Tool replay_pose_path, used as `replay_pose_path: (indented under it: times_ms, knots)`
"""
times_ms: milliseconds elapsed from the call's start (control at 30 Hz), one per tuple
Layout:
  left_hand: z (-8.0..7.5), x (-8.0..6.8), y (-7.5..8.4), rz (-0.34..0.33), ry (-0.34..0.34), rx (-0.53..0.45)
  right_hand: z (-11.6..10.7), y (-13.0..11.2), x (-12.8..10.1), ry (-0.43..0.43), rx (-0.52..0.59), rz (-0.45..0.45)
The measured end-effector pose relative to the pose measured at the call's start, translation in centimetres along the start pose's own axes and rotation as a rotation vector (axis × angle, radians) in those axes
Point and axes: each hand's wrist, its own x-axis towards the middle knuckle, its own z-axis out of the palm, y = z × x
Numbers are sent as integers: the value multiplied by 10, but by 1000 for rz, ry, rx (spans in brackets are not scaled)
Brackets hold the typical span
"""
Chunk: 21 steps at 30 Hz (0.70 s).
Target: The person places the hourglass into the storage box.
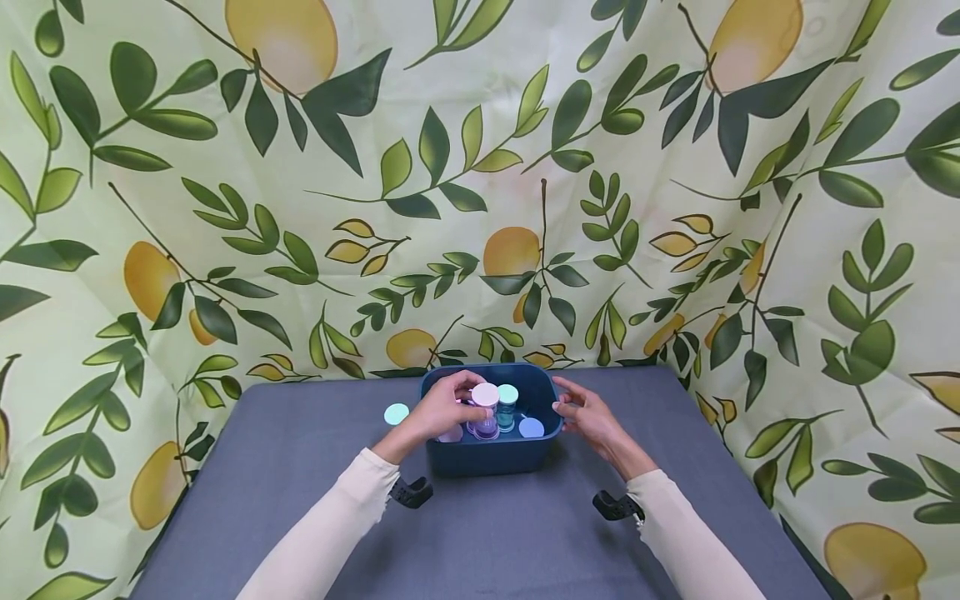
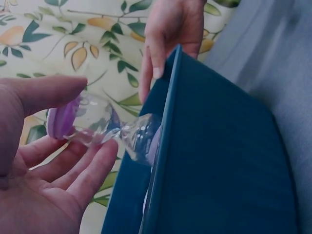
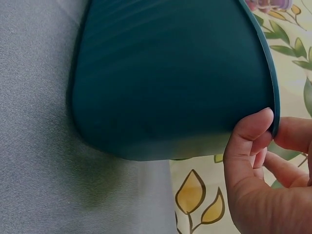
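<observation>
My left hand (image 1: pixel 446 406) holds a clear sand timer (image 2: pixel 95 119) with purple end caps, thumb on one side and fingers on the other. The timer stands roughly upright over the blue plastic bin (image 1: pixel 487 458), its lower end behind the bin's rim in the left wrist view. My right hand (image 1: pixel 592 418) pinches the bin's right rim, the thumb (image 3: pixel 253 124) on the outer wall. Inside the bin are a teal sand timer (image 1: pixel 507 408), a timer with a blue cap (image 1: pixel 532 427), and a pinkish one (image 1: pixel 452 433) partly hidden by my left hand.
A mint-green round cap (image 1: pixel 396 414) shows on the grey tabletop (image 1: pixel 300 467), left of the bin. Behind and beside the table hangs a leaf-and-fruit patterned cloth (image 1: pixel 450 167). Black straps (image 1: pixel 411 492) sit on both wrists.
</observation>
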Motion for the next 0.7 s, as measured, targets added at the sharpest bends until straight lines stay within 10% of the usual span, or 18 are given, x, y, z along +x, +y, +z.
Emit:
replay_pose_path:
  times_ms: [700]
  knots:
    - [6,24,-19,-34,-153,66,1,-1,-2,11,11,11]
